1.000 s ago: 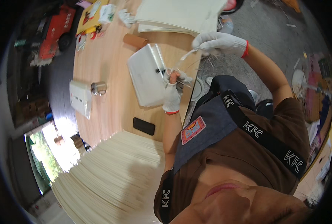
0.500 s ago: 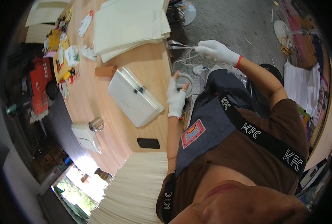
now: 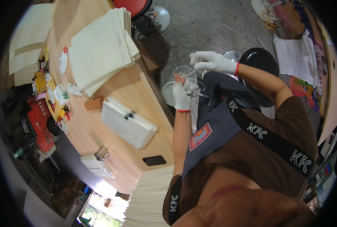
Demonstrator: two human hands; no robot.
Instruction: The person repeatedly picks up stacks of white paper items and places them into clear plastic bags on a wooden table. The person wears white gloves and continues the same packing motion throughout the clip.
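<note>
Thin white strips hang in loose loops between my two hands, off the table's edge. My left hand, in a white glove with bare fingertips, is closed around part of the strips. My right hand, also white-gloved, is a little farther out and to the right; its fingers are bent, with a strip running from beneath them. Which fingers pinch the strip is hard to make out. Below the hands, the strips' loose ends dangle beside my dark blue apron.
Left of me, the wooden table bears a stack of cream sheets, a clear-wrapped stack, a brown cylinder, a metal mug and a black phone. A black stool stands at right.
My view has shifted, so the table appears farther left. My hands have come closer together, and the strips that stretched away from my right hand now loop between both hands.
</note>
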